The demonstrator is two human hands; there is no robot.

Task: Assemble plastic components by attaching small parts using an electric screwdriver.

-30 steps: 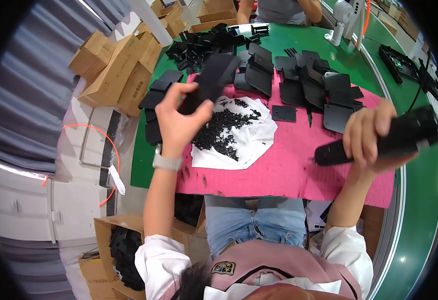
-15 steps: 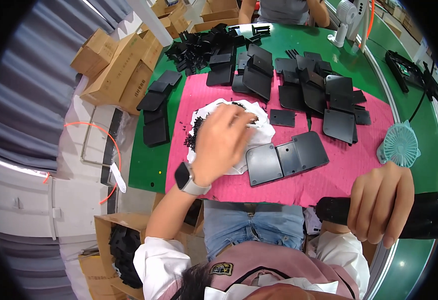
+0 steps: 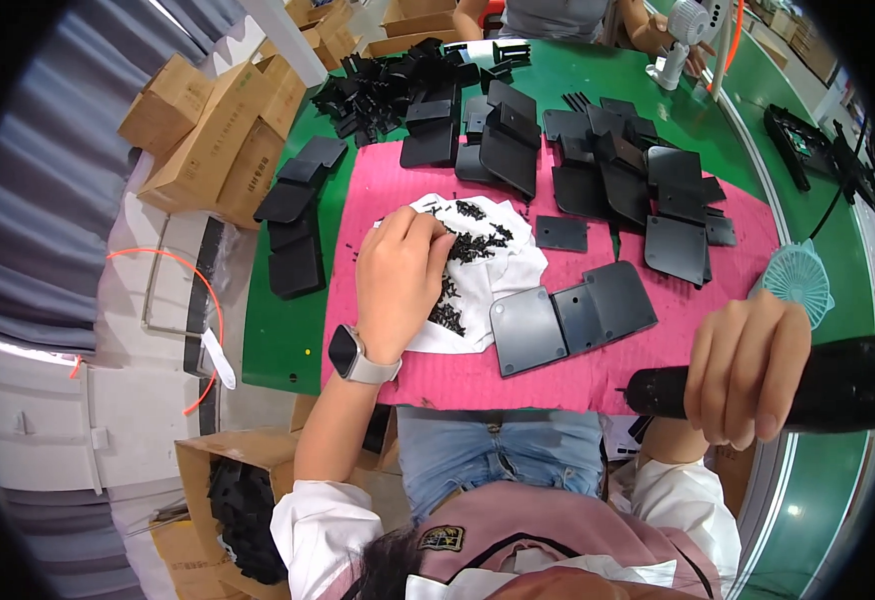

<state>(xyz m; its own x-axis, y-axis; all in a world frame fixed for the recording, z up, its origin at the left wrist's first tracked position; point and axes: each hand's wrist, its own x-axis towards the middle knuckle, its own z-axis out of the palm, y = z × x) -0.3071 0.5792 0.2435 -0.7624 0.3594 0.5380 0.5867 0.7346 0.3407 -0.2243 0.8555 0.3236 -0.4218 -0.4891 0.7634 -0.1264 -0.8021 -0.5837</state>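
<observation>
My left hand point(image 3: 398, 280), with a watch on its wrist, is over the left side of a white cloth point(image 3: 503, 275). Its fingers are bunched together among small black screws point(image 3: 478, 245); whatever they pinch is hidden. At the right, my right hand point(image 3: 748, 370) is wrapped round a black electric screwdriver point(image 3: 658, 392), which lies sideways with its thin tip pointing left. Between the hands, a black hinged-looking panel assembly point(image 3: 578, 315) of joined plates rests on the pink sheet point(image 3: 438, 385). A small flat black plate point(image 3: 562, 233) lies just beyond it.
Stacked black panels point(image 3: 608, 170) line the far side, with a heap of black parts point(image 3: 383, 90) behind. More panels point(image 3: 298, 225) lie at the left. A teal fan point(image 3: 798, 280) stands near my right hand; a white fan point(image 3: 676, 45) is farther back. Another person's hand point(image 3: 653, 35) is across the table.
My left hand has shifted left and its fingers have drawn together, uncovering screws on the cloth. My right hand and the screwdriver have risen slightly. The person opposite has moved a hand toward the white fan.
</observation>
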